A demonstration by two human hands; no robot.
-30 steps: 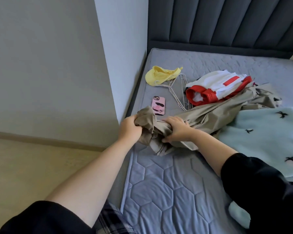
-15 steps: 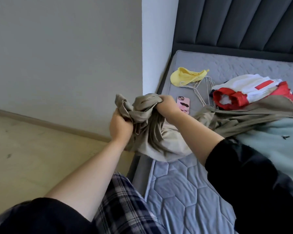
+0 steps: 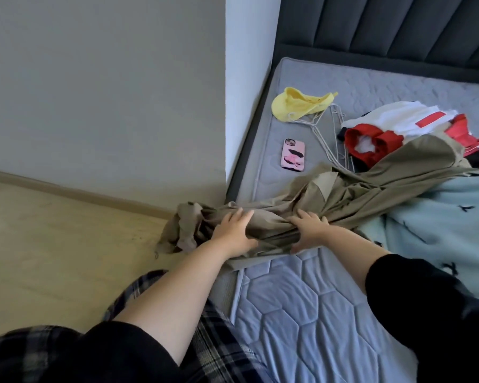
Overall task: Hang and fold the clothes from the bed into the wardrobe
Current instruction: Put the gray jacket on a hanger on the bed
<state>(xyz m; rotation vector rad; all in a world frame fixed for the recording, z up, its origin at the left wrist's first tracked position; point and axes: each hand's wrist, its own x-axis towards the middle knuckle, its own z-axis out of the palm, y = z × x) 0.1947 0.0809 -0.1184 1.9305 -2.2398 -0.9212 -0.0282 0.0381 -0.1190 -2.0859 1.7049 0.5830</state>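
Observation:
A long khaki garment [image 3: 371, 189] stretches across the left side of the bed [image 3: 302, 299], and its bunched end hangs over the edge above the floor. My left hand [image 3: 234, 232] grips the bunched fabric near that edge, fingers on top and thumb below. A little to the right, my right hand [image 3: 307, 230] grips the same roll of fabric. A light blue garment [image 3: 440, 217] with small dark figures lies at the right. A red and white garment [image 3: 385, 128] and a yellow garment [image 3: 296, 105] lie farther back. The wardrobe is out of view.
Thin pale wire hangers [image 3: 327, 134] lie between the yellow and the red garment. A pink phone [image 3: 293, 154] rests on the mattress near the left edge. A white wall corner [image 3: 249, 92] stands against the bed's left side, with wooden floor [image 3: 53, 244] to the left and a dark padded headboard [image 3: 385, 29] behind.
Both hands held the khaki garment's end lifted off the bed half a second ago. Now they have lowered it onto the bed's edge and hold it farther along its length.

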